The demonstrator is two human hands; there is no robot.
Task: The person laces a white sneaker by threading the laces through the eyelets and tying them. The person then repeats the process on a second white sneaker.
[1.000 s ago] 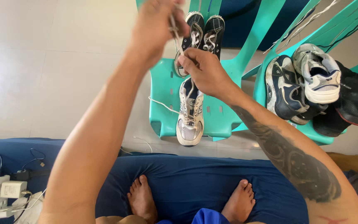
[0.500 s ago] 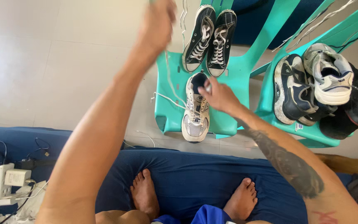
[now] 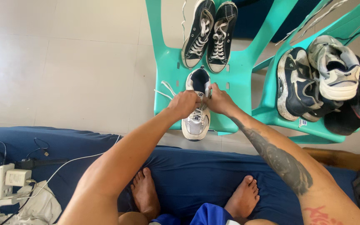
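Teal chair point(image 3: 169, 71) bears a white sneaker point(image 3: 196, 118) (laces pinched by left hand point(image 3: 184, 104), right hand point(image 3: 217, 100)).

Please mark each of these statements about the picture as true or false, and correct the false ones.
1. Both hands are at the laces of a white sneaker on the turquoise plastic chair. True: the left hand and the right hand meet over its middle.
2. A pair of red sandals stands behind that sneaker. False: it is a pair of black canvas sneakers with white laces.
3. The second turquoise chair on the right is bare. False: several worn sneakers are piled on it.
4. A white power strip with cables lies at the lower left. True.
5. The person wears shoes. False: the bare feet rest on a blue cloth.
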